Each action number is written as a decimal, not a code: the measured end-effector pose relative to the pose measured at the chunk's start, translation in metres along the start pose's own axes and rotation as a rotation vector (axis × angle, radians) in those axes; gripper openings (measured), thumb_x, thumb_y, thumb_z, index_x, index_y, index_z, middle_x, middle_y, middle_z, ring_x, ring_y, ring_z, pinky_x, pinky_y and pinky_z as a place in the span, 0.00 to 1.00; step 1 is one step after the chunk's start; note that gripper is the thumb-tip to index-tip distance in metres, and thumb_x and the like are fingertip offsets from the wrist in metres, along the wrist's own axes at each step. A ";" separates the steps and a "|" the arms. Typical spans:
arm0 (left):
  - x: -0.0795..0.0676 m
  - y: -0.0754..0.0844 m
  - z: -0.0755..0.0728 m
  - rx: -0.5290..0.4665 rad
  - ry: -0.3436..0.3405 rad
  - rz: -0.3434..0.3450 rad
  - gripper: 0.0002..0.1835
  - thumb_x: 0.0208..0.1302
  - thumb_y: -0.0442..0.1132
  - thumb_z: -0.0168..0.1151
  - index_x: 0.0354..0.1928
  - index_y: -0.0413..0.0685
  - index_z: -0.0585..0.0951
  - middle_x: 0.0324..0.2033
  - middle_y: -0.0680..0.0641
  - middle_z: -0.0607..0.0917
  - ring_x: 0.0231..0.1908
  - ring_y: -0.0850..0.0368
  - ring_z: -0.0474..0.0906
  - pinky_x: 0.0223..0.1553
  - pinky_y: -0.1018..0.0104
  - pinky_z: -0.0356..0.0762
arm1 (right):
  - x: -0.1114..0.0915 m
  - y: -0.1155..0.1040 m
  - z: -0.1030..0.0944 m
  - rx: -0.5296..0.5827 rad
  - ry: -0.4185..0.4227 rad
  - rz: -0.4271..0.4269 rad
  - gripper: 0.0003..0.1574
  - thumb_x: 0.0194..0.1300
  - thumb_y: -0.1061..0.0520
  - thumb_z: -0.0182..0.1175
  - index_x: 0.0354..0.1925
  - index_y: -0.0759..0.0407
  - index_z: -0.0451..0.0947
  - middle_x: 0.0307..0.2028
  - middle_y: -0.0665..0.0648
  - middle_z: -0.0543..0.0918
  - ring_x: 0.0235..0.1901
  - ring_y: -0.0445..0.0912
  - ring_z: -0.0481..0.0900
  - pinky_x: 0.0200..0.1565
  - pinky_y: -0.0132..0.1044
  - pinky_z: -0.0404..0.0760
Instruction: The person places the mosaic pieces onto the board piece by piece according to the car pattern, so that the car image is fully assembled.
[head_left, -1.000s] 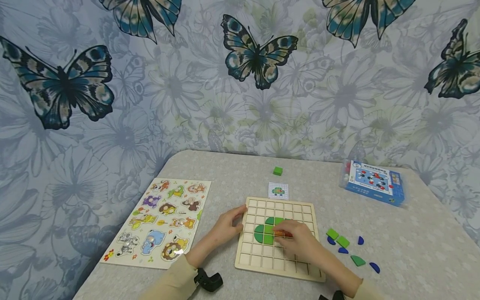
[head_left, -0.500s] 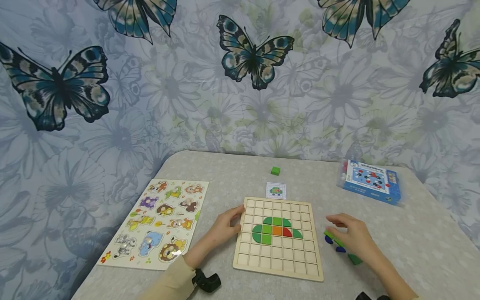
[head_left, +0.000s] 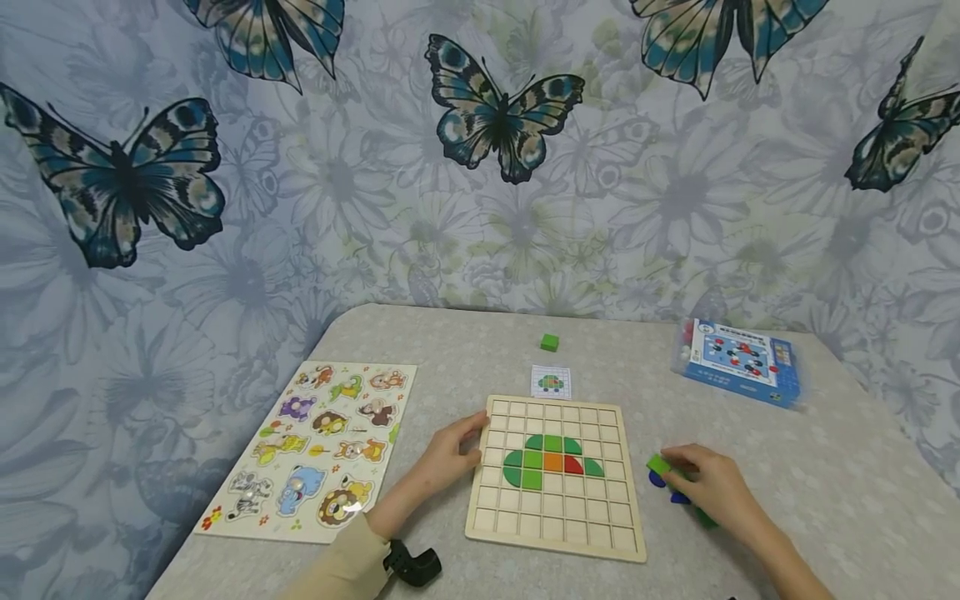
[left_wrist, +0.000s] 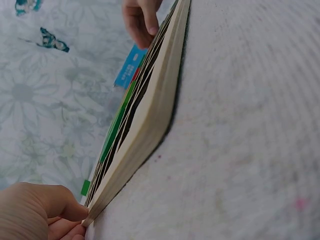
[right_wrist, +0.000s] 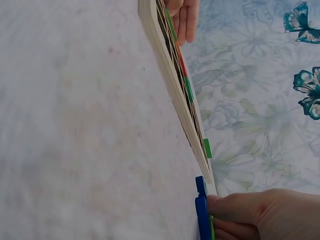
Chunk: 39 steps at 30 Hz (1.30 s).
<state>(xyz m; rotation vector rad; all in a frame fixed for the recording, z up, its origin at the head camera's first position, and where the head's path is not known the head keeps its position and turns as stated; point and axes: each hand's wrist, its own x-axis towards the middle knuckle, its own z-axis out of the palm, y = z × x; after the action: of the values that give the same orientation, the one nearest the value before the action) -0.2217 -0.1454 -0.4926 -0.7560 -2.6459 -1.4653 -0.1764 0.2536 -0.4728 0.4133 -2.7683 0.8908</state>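
My left hand (head_left: 450,452) rests against the left edge of a wooden grid board (head_left: 555,525), thumb and forefinger spaced along it. Set in the board are green squares (head_left: 532,480), green rounded pieces (head_left: 592,468), an orange square (head_left: 552,462) and a red rounded piece (head_left: 572,465). Right of the board, my right hand (head_left: 711,483) pinches at a green square tile (head_left: 658,464) in a loose group. Blue half-round pieces (right_wrist: 202,215) stand beside its thumb in the right wrist view. A green rounded piece (head_left: 705,518) is partly hidden under the hand.
Behind the board lies a small pattern card (head_left: 551,382), with a green block (head_left: 550,342) farther back. An animal puzzle board (head_left: 307,450) lies at the left. A blue box (head_left: 742,364) sits at the back right, before the butterfly-patterned wall (head_left: 375,208).
My right hand has left the board, where the orange square and red piece now show, and moved right to the loose pieces. Its fingers have closed at a green tile. The left hand stays put.
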 end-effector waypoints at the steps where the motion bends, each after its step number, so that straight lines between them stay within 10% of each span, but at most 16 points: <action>1: 0.000 0.000 0.000 -0.002 0.000 0.001 0.33 0.55 0.23 0.56 0.66 0.31 0.64 0.61 0.35 0.70 0.60 0.43 0.68 0.60 0.55 0.67 | 0.000 0.000 0.001 -0.003 -0.003 -0.005 0.19 0.52 0.63 0.69 0.45 0.67 0.81 0.39 0.59 0.83 0.36 0.50 0.82 0.34 0.33 0.83; 21: 0.000 0.003 0.000 -0.001 -0.004 -0.015 0.33 0.55 0.23 0.56 0.66 0.31 0.64 0.61 0.36 0.70 0.61 0.43 0.67 0.60 0.55 0.67 | 0.013 -0.024 -0.005 -0.002 0.097 -0.148 0.19 0.50 0.67 0.69 0.44 0.64 0.82 0.39 0.57 0.84 0.34 0.52 0.83 0.34 0.41 0.84; 39: 0.000 0.003 0.000 -0.015 -0.010 -0.027 0.33 0.55 0.23 0.57 0.66 0.31 0.64 0.62 0.36 0.70 0.60 0.43 0.68 0.60 0.55 0.67 | 0.027 -0.092 0.044 0.216 -0.105 -0.387 0.18 0.54 0.65 0.67 0.45 0.62 0.82 0.41 0.53 0.84 0.37 0.47 0.82 0.37 0.41 0.84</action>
<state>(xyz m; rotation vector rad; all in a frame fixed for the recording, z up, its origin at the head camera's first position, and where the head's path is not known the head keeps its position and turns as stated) -0.2205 -0.1444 -0.4901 -0.7344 -2.6658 -1.4938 -0.1771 0.1504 -0.4510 1.0172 -2.5512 1.0903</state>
